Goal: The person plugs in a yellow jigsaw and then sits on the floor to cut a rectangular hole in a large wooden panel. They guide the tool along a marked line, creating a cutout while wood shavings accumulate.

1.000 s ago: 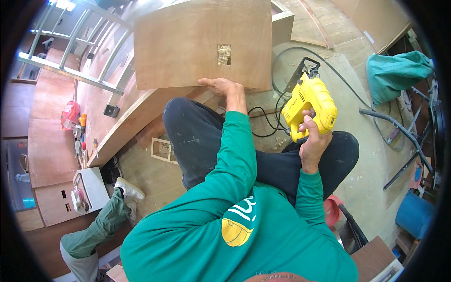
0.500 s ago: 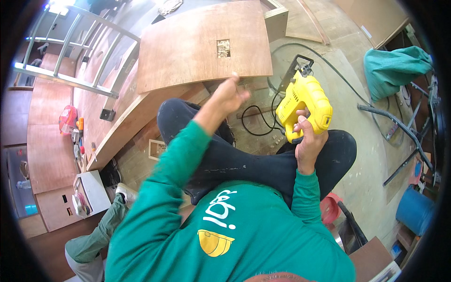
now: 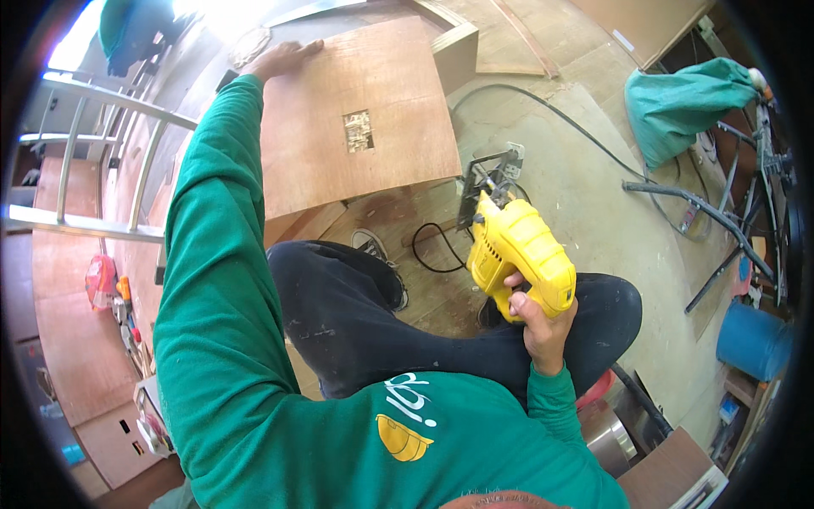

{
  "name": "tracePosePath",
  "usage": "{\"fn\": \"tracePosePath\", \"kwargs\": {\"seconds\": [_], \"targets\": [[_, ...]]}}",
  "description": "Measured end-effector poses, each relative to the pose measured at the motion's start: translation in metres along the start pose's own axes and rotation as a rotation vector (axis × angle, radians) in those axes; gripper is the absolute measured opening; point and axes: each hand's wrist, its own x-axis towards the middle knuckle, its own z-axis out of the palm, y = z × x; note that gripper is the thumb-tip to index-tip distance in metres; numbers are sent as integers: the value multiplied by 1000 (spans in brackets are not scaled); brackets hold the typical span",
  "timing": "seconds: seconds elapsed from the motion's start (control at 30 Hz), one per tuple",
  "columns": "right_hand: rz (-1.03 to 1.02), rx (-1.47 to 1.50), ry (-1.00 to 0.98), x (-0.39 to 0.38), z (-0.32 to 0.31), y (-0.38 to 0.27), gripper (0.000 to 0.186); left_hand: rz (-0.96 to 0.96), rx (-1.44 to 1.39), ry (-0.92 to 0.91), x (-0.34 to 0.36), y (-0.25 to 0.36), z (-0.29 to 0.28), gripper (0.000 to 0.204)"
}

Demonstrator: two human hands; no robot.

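Note:
My right hand (image 3: 544, 327) is wrapped round the handle of a yellow jigsaw (image 3: 517, 254). The saw's dark metal base plate (image 3: 469, 193) points away from me, apart from the wood and just right of it. A thin plywood panel (image 3: 305, 144) lies in front of my knees, with a small rectangular cutout (image 3: 358, 131) that shows wood shavings inside. My left arm is stretched far forward. The left hand (image 3: 287, 58) rests at the panel's far left corner with fingers extended; its thumb side is unclear.
A metal ladder (image 3: 110, 97) stands at the left, near a red bag (image 3: 100, 282) and tools. A black power cord (image 3: 551, 102) curves over the floor. To the right are a green sack (image 3: 678, 110), dark metal tubing (image 3: 704, 204) and a blue bucket (image 3: 753, 341).
My left hand has reached forward and left, from the panel's near edge to its far corner. The jigsaw remains in my right hand. The whole view has shifted.

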Motion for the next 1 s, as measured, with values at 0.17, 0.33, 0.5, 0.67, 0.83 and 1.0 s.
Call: {"fn": "tracePosePath", "kwargs": {"seconds": [0.17,0.33,0.5,0.67,0.83,1.0], "targets": [[16,69,-43,-1,2,3,52,204,30,111,-4,-29,-6,91],[-1,83,-32,1,0,-2,42,288,219,286,-100,57,-101,71],[-35,78,-69,4,0,5,37,264,456,481,-187,97,-117,76],[-78,110,-163,5,-6,5,36,53,93,472,-195,36,-119,73],[-79,83,-152,10,-2,7,34,186,-13,497,-195,63,-58,73],[-52,37,-113,6,-6,12,34,58,-21,252,-194,96,22,74]]}}
